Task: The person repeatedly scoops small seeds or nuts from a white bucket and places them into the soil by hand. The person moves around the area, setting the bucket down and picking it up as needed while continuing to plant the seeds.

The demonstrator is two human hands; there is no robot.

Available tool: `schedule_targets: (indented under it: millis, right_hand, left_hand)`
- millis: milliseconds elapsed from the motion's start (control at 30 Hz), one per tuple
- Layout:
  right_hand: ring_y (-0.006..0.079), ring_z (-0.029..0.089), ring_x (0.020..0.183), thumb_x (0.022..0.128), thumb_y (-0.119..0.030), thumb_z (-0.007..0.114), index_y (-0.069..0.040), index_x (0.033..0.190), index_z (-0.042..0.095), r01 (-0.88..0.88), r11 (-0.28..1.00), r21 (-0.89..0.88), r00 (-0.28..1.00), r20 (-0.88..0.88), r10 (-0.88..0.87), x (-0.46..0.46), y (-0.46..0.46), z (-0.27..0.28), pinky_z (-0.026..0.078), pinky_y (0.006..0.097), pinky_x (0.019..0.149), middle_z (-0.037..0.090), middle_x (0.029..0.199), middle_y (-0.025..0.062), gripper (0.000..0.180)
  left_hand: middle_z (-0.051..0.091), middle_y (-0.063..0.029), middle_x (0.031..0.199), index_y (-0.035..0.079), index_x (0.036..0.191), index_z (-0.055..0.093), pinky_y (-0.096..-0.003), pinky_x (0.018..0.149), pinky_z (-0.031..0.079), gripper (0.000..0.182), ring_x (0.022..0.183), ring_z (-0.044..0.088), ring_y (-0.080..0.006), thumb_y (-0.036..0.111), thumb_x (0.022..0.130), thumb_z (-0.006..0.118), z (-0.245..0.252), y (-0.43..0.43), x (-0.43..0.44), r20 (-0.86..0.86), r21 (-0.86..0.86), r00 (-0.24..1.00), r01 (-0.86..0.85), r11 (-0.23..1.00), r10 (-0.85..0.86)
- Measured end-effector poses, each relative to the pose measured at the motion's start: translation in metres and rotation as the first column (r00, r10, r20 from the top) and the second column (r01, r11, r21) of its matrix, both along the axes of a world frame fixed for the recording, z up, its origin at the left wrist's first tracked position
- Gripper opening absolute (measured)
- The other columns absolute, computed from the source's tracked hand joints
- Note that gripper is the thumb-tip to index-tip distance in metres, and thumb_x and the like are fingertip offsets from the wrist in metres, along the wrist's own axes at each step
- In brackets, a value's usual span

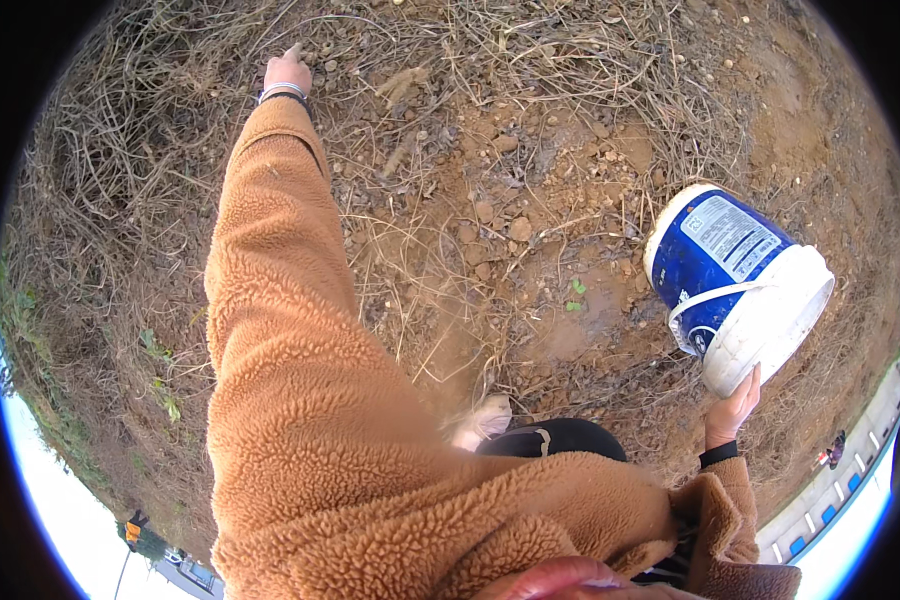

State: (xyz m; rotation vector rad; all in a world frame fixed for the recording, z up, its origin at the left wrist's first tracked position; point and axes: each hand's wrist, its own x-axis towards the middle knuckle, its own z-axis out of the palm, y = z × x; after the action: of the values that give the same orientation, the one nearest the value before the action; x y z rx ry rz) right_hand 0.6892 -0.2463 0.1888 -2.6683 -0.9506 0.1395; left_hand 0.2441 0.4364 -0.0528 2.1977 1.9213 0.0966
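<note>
My left hand (289, 73) is stretched far forward, low over dry plant stalks (390, 45) and brown soil. One finger points away from me; the others are hidden behind the hand, so I cannot tell whether it holds anything. A bracelet circles that wrist, below it a fleecy tan sleeve (285, 300). On the right, my right hand (735, 405) grips the white rim of a plastic bucket (720, 255). The bucket is tilted, with a blue printed wrap, a label bearing writing and a white handle (712, 296). Its inside is hidden from view.
Clods of earth (520, 229) and a small green seedling (575, 295) lie ahead of my dark-clad knee (562, 439). Small pale lumps (679, 58) dot the soil. A person (133, 529) stands far left; another person (834, 450) is far right, near a paved strip.
</note>
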Motion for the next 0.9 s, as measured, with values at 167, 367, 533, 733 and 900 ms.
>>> schedule_targets:
  millis: [167, 367, 533, 733, 900]
  right_hand:
    - [0.035, 0.057, 0.115, 0.099, -0.021, 0.038, 0.018, 0.128, 0.046, -0.035, 0.999, 0.013, 0.996, -0.078, 0.036, 0.005, -0.003, 0.005, 0.042, 0.0375, 0.101, 0.055, 0.129, 0.0288, 0.049]
    - [0.0404, 0.059, 0.11, 0.096, -0.013, 0.044, 0.016, 0.128, 0.046, -0.374, 0.91, -0.177, 0.875, 0.259, 0.41, 0.009, -0.011, 0.001, 0.045, 0.0401, 0.098, 0.056, 0.126, 0.0298, 0.044]
    - [0.045, 0.058, 0.109, 0.094, -0.005, 0.046, 0.016, 0.127, 0.047, -0.215, 0.977, -0.009, 0.976, 0.037, 0.215, 0.009, -0.014, -0.003, 0.046, 0.0435, 0.096, 0.053, 0.128, 0.0325, 0.039]
    - [0.0467, 0.056, 0.11, 0.094, -0.003, 0.044, 0.017, 0.127, 0.046, -0.395, 0.882, -0.259, 0.837, 0.296, 0.461, 0.01, -0.016, -0.003, 0.045, 0.0461, 0.096, 0.053, 0.127, 0.0338, 0.039]
    - [0.0479, 0.054, 0.112, 0.095, -0.004, 0.043, 0.018, 0.126, 0.046, -0.4, 0.883, -0.244, 0.849, 0.263, 0.458, 0.015, -0.022, -0.008, 0.044, 0.0472, 0.097, 0.052, 0.127, 0.0356, 0.038]
  left_hand:
    - [0.062, -0.0208, 0.119, 0.015, 0.122, 0.061, -0.0434, 0.092, 0.049, 0.03, 0.111, 0.06, -0.0361, 0.029, 0.095, 0.056, -0.018, -0.037, -0.008, 0.09, 0.086, 0.994, -0.064, 0.994, 0.056]
    - [0.064, -0.0228, 0.118, 0.012, 0.128, 0.052, -0.046, 0.094, 0.047, 0.049, 0.111, 0.06, -0.0403, 0.042, 0.09, 0.062, -0.009, -0.037, 0.001, 0.026, -0.121, 0.999, -0.043, 0.992, 0.047]
    - [0.067, -0.0153, 0.112, 0.008, 0.138, 0.049, -0.0384, 0.09, 0.049, 0.065, 0.1, 0.065, -0.0303, 0.041, 0.085, 0.07, 0.001, -0.034, 0.028, 0.359, -0.246, 0.917, -0.089, 0.965, 0.175]
    - [0.061, -0.0151, 0.098, 0.015, 0.092, 0.049, -0.0303, 0.064, 0.05, 0.02, 0.074, 0.055, -0.0183, -0.004, 0.087, 0.057, 0.036, -0.114, 0.01, 0.647, -0.585, -0.359, 0.331, 0.74, 0.672]
    - [0.057, -0.0184, 0.109, 0.003, 0.095, 0.058, -0.0318, 0.079, 0.052, 0.007, 0.092, 0.053, -0.023, 0.007, 0.09, 0.062, 0.057, -0.173, 0.01, 0.419, -0.624, -0.529, 0.423, 0.657, 0.738]
